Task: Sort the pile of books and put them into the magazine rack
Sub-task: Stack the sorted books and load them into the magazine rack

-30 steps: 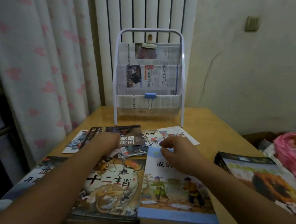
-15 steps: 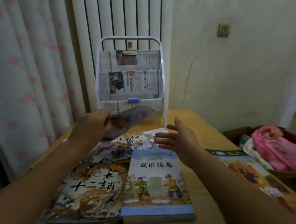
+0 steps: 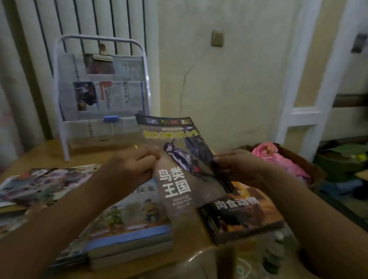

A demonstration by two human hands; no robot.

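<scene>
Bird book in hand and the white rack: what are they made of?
Dark bird-cover book, gripped by the left hand and right hand: glossy coated paper, probably a softcover; sheen shows on the cover and it seems to flex. White-framed magazine rack: thin tubular frame, likely painted metal; pockets look like clear plastic, since newspapers show through.

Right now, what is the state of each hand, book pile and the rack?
left hand: grips the bird book's left edge
right hand: pinches its right edge
bird book: held up, tilted
blue-edged stack: flat on table
dark stack: flat on table
magazine rack: upright, newspapers clipped inside
</scene>
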